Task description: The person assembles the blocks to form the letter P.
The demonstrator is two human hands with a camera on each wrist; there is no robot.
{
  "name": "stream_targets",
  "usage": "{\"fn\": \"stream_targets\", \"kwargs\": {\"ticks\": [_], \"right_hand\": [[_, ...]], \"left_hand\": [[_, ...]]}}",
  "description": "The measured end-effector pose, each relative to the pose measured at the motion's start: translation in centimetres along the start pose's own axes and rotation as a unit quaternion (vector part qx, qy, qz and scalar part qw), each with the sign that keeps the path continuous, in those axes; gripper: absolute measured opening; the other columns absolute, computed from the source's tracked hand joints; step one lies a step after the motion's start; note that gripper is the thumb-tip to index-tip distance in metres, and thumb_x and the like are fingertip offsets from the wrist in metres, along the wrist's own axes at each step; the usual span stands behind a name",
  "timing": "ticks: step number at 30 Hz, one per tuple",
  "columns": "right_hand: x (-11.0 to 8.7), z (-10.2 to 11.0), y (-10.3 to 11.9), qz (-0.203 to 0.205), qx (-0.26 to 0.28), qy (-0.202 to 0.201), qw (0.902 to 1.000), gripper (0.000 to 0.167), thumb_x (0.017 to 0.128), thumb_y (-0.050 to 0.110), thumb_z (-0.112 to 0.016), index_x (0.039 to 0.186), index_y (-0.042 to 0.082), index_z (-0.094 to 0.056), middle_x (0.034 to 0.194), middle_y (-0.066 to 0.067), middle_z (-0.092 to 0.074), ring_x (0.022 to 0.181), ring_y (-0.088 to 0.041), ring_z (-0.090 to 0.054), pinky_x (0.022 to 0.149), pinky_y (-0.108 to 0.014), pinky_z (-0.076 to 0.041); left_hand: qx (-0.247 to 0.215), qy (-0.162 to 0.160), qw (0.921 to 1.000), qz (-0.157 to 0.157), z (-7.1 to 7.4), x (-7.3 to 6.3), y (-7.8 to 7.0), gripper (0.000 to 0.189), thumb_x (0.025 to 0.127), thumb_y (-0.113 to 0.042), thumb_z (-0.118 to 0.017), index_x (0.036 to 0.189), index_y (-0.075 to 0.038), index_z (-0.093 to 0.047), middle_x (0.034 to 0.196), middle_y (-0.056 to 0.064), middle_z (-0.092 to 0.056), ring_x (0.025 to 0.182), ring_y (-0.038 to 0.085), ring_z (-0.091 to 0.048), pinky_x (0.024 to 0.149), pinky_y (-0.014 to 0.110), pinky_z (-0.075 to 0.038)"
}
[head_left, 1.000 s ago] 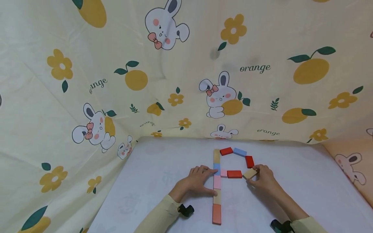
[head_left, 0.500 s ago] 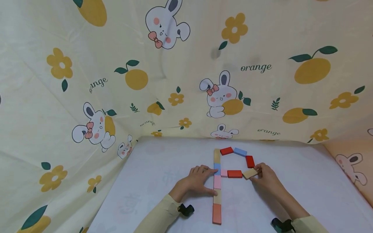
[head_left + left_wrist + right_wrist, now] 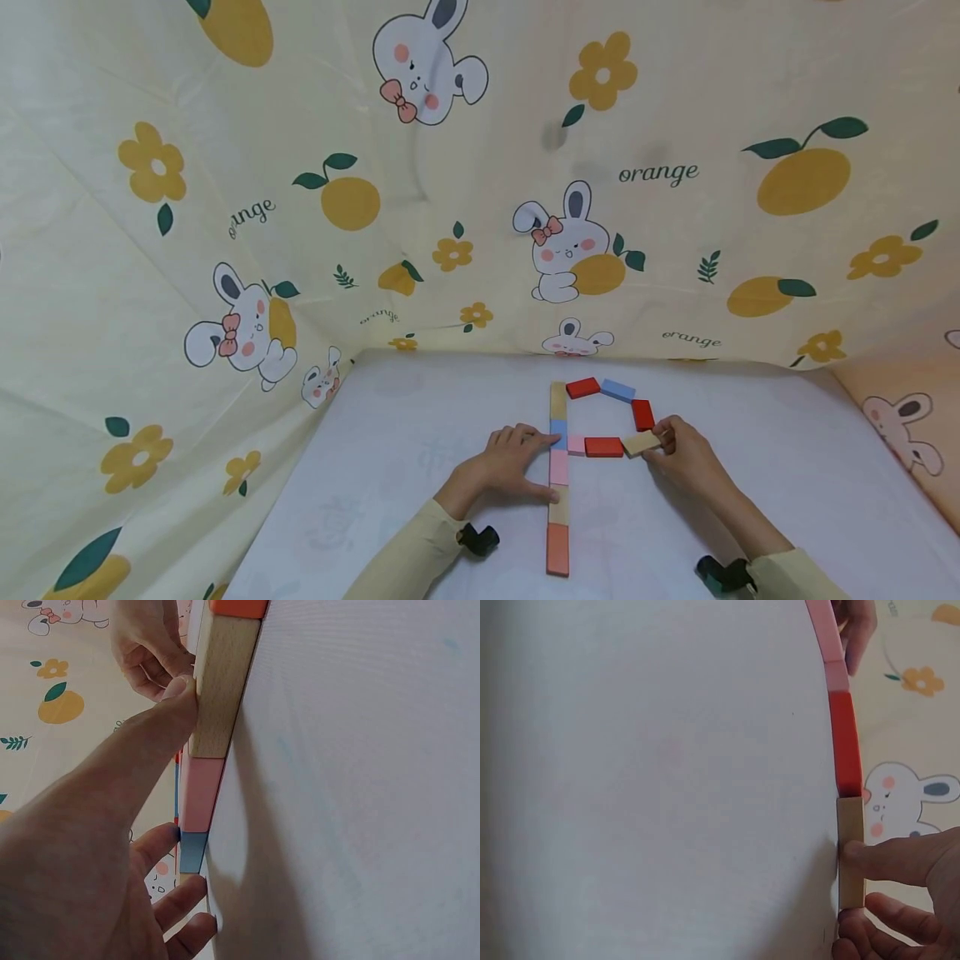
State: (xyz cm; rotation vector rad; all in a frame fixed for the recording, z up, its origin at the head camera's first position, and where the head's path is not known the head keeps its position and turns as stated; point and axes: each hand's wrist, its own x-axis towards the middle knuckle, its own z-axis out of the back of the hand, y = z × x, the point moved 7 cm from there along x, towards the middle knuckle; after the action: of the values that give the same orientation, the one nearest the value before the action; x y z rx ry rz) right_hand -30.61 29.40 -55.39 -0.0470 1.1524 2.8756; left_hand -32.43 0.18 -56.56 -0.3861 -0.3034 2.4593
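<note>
Flat blocks lie on a white table in a P-like outline. My left hand (image 3: pixel 513 462) rests at its straight column, index finger on a blue block (image 3: pixel 558 427) and thumb on a plain wooden block (image 3: pixel 561 505). A pink block (image 3: pixel 558 468) sits between those two. On the right, my right hand (image 3: pixel 686 458) pinches another wooden block (image 3: pixel 639 443) between thumb and fingers. That block is slightly angled, its left end against a red block (image 3: pixel 603 447). In the right wrist view, the thumb presses the side of the wooden block (image 3: pixel 851 817).
An orange-red block (image 3: pixel 557 550) ends the column near me, a wooden block (image 3: pixel 558 400) its far end. Red and blue blocks (image 3: pixel 618 390) curve round the far right. A printed cloth (image 3: pixel 465 283) hangs behind the table (image 3: pixel 390 433).
My right hand has shifted the wooden block slightly, and its left end now sits closer against the red block. The right fingers have moved a little; the left hand stays put.
</note>
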Motion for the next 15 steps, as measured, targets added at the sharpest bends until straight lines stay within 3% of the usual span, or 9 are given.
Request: {"fn": "stream_targets", "kwargs": {"ticks": [15], "right_hand": [[0.34,-0.14,-0.1,-0.002,0.014,0.002,0.9999,0.046,0.093,0.008,-0.083,0.125,-0.006,-0.052,0.101,-0.017,-0.06,0.093,-0.028,-0.055,0.068,-0.025,-0.053]], "left_hand": [[0.006,0.0,1.0,0.001,-0.27,0.16,0.43,0.097,0.086,-0.078,-0.072,0.168,-0.044,-0.032,0.162,-0.002,-0.041,0.145,0.021,-0.038,0.121,0.052,-0.034]]}}
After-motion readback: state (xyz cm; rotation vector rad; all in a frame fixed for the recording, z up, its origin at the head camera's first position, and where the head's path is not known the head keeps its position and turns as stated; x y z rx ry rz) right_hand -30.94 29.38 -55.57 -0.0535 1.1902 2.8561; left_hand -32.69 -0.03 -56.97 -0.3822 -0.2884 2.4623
